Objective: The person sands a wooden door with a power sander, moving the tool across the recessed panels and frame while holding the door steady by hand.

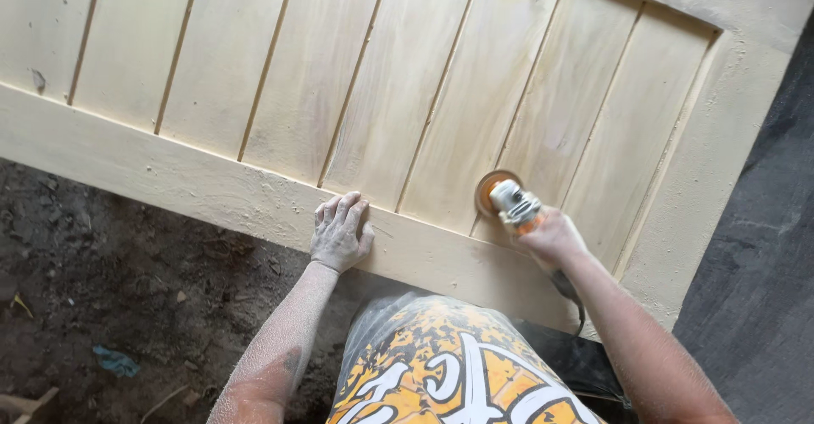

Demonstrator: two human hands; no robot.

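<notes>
A large pale wooden door [407,76] with several vertical planks and a wide frame lies flat in front of me. My left hand [341,231], coated in dust, rests palm down with fingers together on the door's near rail. My right hand [549,236] grips an angle grinder [513,203] whose orange sanding disc [489,188] presses against a plank just above the near rail. The grinder's dark cord [570,297] hangs down behind my right wrist.
Dark dirt floor [110,288] with small debris and a blue scrap [116,361] lies at the lower left. A grey floor [755,263] runs along the door's right edge. My yellow, black and white shirt [449,365] fills the bottom centre.
</notes>
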